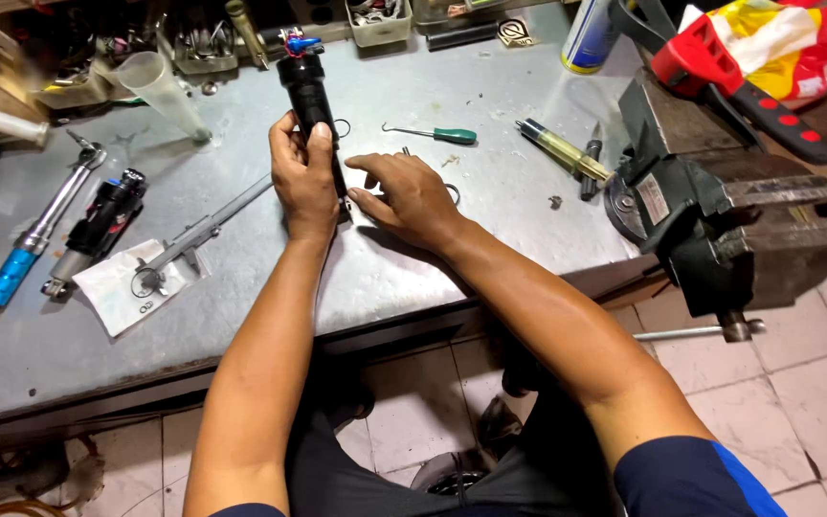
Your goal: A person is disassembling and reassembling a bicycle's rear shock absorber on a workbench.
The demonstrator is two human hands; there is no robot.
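My left hand [303, 177] grips a black cylindrical shock absorber [308, 91] lying on the grey metal workbench [404, 278], its blue and red fittings pointing away from me. My right hand [409, 196] rests just to the right of the cylinder's near end, fingers spread and touching the bench near a small black ring [453, 194]. The cylinder's lower end is hidden behind my left hand.
A green-handled pick [437, 134] and a yellow screwdriver [562, 151] lie right of the cylinder. A bench vise [720, 215] sits at the right edge. On the left are a caliper [198, 235], a second black shock [98, 230], a blue-handled tool [35, 239] and a plastic cup [160, 91].
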